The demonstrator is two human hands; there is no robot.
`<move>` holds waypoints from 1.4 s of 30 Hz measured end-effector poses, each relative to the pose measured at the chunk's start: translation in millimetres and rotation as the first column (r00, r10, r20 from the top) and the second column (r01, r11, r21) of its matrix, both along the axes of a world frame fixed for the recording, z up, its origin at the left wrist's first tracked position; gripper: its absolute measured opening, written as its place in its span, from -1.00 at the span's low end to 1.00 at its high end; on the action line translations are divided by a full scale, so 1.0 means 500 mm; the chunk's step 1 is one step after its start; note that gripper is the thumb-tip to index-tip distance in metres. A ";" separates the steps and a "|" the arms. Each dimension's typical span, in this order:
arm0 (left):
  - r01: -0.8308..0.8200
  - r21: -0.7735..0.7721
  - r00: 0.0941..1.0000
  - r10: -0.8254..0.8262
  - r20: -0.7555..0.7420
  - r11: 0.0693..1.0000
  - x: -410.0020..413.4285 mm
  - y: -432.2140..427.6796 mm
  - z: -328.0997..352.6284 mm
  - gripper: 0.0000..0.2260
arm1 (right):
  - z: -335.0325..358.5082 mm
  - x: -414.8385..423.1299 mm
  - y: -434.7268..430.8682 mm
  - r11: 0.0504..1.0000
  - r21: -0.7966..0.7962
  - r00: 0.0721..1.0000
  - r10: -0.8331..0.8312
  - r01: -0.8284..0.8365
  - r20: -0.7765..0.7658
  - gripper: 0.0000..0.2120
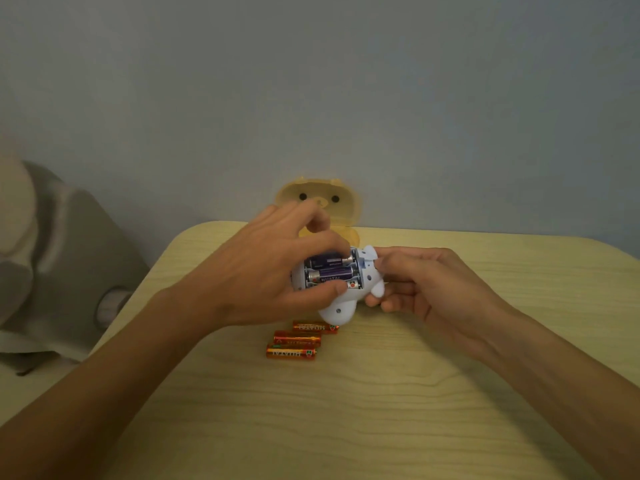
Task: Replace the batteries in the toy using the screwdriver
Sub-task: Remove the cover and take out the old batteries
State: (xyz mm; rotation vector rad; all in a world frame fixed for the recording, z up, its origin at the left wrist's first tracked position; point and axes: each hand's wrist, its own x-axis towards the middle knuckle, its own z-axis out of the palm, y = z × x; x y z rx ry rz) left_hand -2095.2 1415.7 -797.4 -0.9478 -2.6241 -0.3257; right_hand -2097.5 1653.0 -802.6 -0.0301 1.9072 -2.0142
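Note:
A pale blue toy (pixel 341 311) is held just above the wooden table (pixel 381 393), underside up, its battery bay uncovered. Two purple batteries (pixel 330 273) lie in the bay, and a third cell with a red end sits in the lowest slot under my thumb. My left hand (pixel 273 268) covers the toy's left side, its thumb and forefinger on the batteries. My right hand (pixel 415 282) grips the toy's right end. Three orange batteries (pixel 294 341) lie side by side on the table just in front of the toy. No screwdriver is visible.
A yellow bear-faced plastic case (pixel 329 202) stands with its lid up at the table's far edge, behind my left hand. A grey padded chair or cushion (pixel 62 254) sits off the table's left side. A plain wall is behind.

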 end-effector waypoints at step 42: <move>-0.199 0.254 0.974 0.219 -0.052 0.947 -0.136 -0.044 -0.096 -0.78 | -0.013 -0.012 0.021 0.999 -0.026 0.994 -0.038 0.040 0.100 -0.76</move>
